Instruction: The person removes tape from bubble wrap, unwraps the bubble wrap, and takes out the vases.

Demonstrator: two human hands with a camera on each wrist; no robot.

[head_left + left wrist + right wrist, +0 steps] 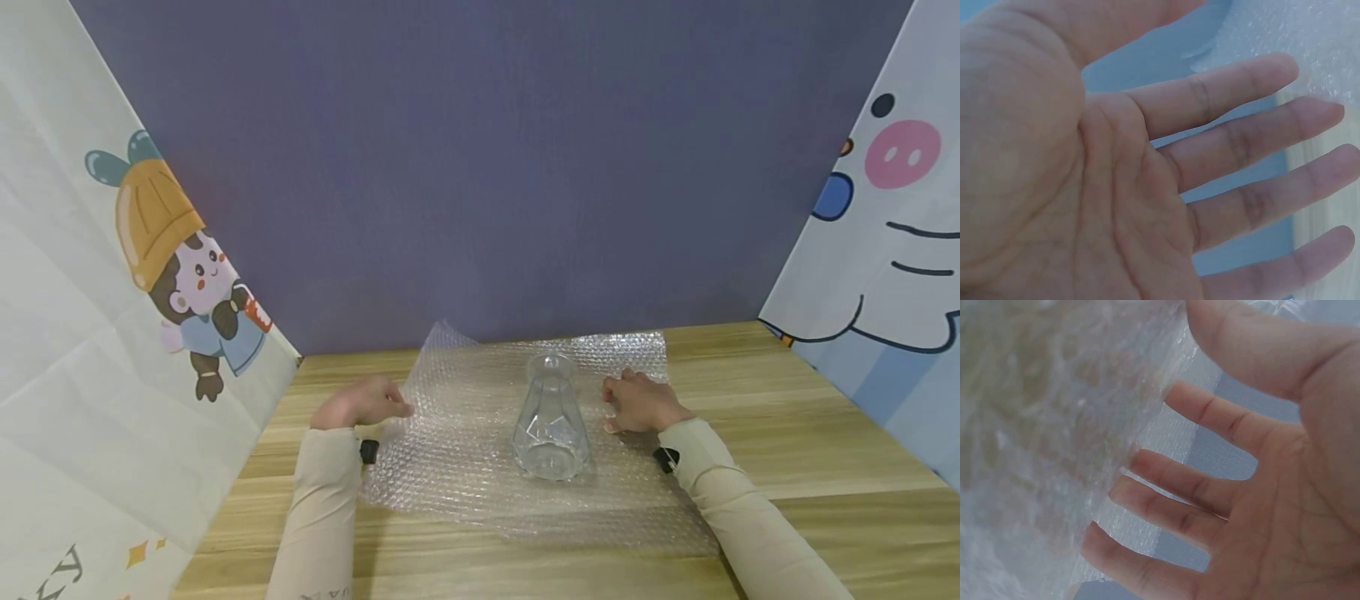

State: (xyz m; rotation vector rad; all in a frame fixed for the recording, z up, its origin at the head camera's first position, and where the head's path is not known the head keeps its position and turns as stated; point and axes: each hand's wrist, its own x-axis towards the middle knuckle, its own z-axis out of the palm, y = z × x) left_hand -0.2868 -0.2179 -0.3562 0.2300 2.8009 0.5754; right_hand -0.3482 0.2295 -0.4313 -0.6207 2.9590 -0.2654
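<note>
A clear faceted glass vase [551, 421] is on a sheet of bubble wrap [465, 450], its narrow neck toward the back wall and its wide base nearer me. I cannot tell whether it stands or lies. My left hand [367, 402] is over the sheet's left edge; in the left wrist view its fingers [1241, 140] are straight and spread, with bubble wrap beyond them. To the right of the vase, apart from it, my right hand [637, 402] is over the sheet. In the right wrist view, its extended fingertips [1147, 461] meet the bubble wrap [1035, 437].
The sheet is spread over a wood-grain table [847, 433]. A plain purple-grey wall [487, 167] closes off the back. Cartoon-printed white panels flank the table on the left [67, 333] and right [907, 275]. The sheet's far edge reaches the back wall.
</note>
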